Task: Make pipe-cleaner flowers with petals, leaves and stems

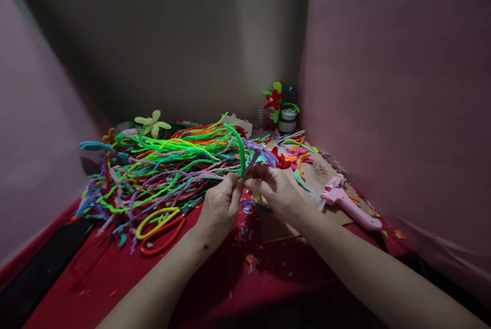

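My left hand [222, 201] pinches a bent green pipe cleaner [241, 149], which rises from between thumb and finger and curves over to the left. Close against it, my right hand [270, 185] has its fingers closed around the lower part of a purple pipe-cleaner flower [264, 153]. The flower's petals show above the fingers. Where green piece and flower meet, my fingers hide the detail. To the left of my left hand lie scissors [161, 229] with one yellow and one red handle loop, blades under the pile of pipe cleaners [164, 165].
A pink glue gun [351, 206] rests on cardboard [282, 232] at the right. Behind it are coloured offcuts and a red flower [281, 158]. A jar [287, 120] with flowers stands at the back; a pale yellow flower [153, 124] is back left. Scraps dot the red cloth [226, 288].
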`<act>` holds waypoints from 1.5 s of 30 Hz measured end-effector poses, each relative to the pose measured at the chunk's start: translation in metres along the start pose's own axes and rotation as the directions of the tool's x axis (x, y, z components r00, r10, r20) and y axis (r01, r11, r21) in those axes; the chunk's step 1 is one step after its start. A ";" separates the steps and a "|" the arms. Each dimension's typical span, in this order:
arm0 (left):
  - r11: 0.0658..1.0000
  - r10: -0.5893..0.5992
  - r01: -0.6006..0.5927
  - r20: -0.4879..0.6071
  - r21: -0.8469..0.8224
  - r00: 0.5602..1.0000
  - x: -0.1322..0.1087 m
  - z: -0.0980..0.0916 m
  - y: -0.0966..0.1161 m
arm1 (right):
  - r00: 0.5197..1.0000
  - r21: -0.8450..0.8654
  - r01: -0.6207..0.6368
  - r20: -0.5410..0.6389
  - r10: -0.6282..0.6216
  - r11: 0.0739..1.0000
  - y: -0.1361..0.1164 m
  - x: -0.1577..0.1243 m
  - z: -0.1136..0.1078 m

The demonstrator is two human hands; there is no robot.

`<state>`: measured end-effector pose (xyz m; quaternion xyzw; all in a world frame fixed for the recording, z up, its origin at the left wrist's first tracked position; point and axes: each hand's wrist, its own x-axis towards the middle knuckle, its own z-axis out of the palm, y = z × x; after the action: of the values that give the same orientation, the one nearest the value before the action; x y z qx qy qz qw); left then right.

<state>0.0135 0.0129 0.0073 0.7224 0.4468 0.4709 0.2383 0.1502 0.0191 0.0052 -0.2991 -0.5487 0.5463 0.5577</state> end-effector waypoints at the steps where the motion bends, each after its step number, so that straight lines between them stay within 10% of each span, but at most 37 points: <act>1: 1.000 -0.002 0.002 0.003 -0.005 1.000 0.000 0.000 0.001 | 1.000 -0.004 -0.001 -0.017 0.001 1.000 -0.002 0.000 0.001; 9: 1.000 -0.018 0.017 0.070 0.014 0.997 -0.006 0.003 0.000 | 0.995 0.088 0.074 -0.073 -0.068 0.993 -0.006 -0.002 0.001; 15: 0.932 -0.128 0.177 0.171 -0.316 0.977 -0.009 -0.001 0.000 | 1.000 0.169 -0.013 0.013 0.011 0.985 0.004 -0.001 -0.009; 22: 0.612 -0.130 0.432 0.454 -0.663 0.881 -0.006 -0.004 0.001 | 0.997 0.335 -0.071 0.027 0.066 0.940 -0.004 -0.001 0.000; 27: 0.529 -0.103 0.453 0.476 -0.717 0.873 -0.005 -0.004 0.000 | 0.995 0.386 -0.093 0.003 0.100 0.918 -0.007 -0.001 0.004; 32: 0.429 -0.070 0.572 0.606 -0.699 0.793 -0.002 -0.010 -0.006 | 0.980 0.298 -0.146 0.172 0.097 0.943 -0.007 0.002 -0.003; 37: 0.429 -0.110 0.664 0.695 -0.612 0.711 0.001 -0.012 -0.006 | 0.997 0.320 -0.050 0.071 0.029 0.946 0.000 0.001 -0.001; 41: 0.687 -0.217 0.472 0.464 -0.553 0.859 -0.001 -0.006 0.004 | 0.995 0.407 -0.047 -0.058 0.078 0.912 0.005 -0.002 0.004; 45: 0.952 -0.079 0.099 0.083 -0.288 0.993 -0.007 0.002 0.006 | 0.983 0.434 0.003 -0.166 0.077 0.901 0.008 -0.002 0.008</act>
<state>0.0168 0.0037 0.0074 0.6745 0.3958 0.4948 0.3788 0.1404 0.0170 -0.0012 -0.2265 -0.3557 0.6357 0.6466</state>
